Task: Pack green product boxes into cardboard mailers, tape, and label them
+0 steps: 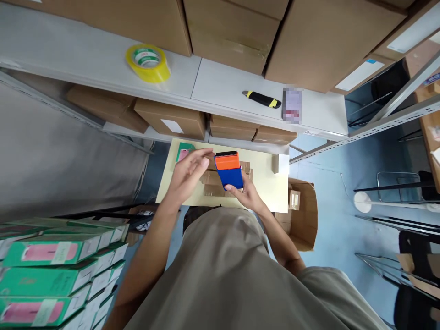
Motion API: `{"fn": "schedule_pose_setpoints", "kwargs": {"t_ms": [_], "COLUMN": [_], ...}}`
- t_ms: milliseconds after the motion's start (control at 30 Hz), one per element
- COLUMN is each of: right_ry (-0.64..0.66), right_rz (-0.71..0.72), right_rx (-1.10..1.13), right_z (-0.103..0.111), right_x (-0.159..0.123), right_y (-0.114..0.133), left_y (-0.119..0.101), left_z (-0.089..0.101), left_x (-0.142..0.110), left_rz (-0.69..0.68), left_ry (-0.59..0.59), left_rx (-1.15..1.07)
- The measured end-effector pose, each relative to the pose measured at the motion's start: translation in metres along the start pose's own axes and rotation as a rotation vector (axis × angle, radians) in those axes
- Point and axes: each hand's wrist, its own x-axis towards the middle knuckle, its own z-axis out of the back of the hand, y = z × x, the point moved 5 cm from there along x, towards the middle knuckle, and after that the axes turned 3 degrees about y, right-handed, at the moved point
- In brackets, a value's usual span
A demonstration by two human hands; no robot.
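My right hand (249,192) grips an orange and blue tape dispenser (229,172) by its blue body, thumb across the near end. A black serrated edge runs along its far end. Just left of it is my left hand (189,176), empty, with thumb and fingers stretched apart and fingertips close to the orange part. Whether they touch it, I cannot tell. Below both hands, a brown cardboard piece (215,189) lies on the pale yellow table (264,197), partly hidden by the dispenser and my hands. Behind my left hand lies a green and pink box (183,150).
On the shelf ahead are a yellow tape roll (147,63), a utility knife (261,98) and large cartons (230,36). A white box (281,164) stands at the table's right end. An open carton (304,220) sits beyond it; stacked green boxes (44,252) fill the lower left.
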Motion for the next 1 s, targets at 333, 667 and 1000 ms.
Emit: {"fn": "schedule_pose_setpoints", "kwargs": {"t_ms": [333, 667, 1000], "right_ry": [0.173, 0.222, 0.629], "right_rz": [0.004, -0.184, -0.439], "right_rx": [-0.263, -0.153, -0.344], "right_z": [0.023, 0.026, 0.043], "right_x": [-0.015, -0.009, -0.009], "right_y": [0.010, -0.018, -0.014], "left_y": [-0.019, 0.036, 0.110], "left_z": [-0.002, -0.011, -0.029], "left_x": [0.030, 0.020, -0.045], "left_rz": [0.079, 0.194, 0.444], "left_ry": [0.219, 0.129, -0.089], "left_rx": [-0.002, 0.070, -0.068]}}
